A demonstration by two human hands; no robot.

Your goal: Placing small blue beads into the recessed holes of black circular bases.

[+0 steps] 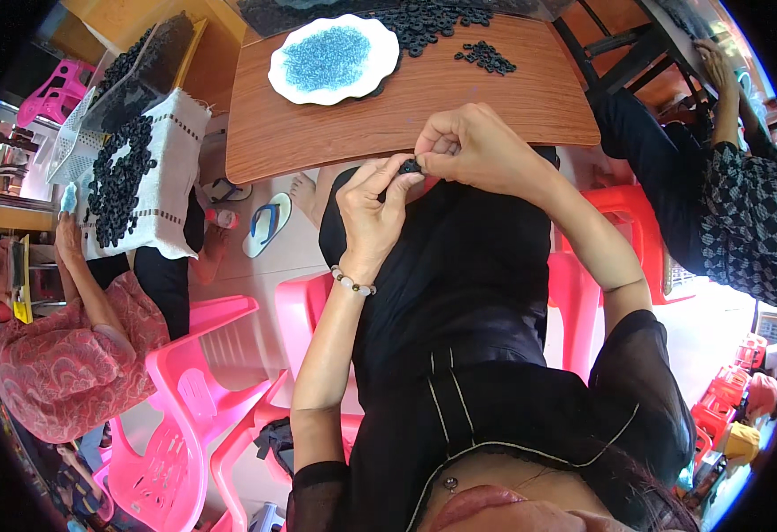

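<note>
Over on the left, a co-worker in a red patterned top (60, 355) bends over a white cloth (153, 191) heaped with black rings. Now the middle: the left hand (369, 213) has thumb and fingers pinched on a small black ring (410, 166), just below the table (406, 106) edge, and the right hand (473, 146) fingers clamp the same ring from above. Beyond, a white plate (335, 58) of blue beads.
</note>
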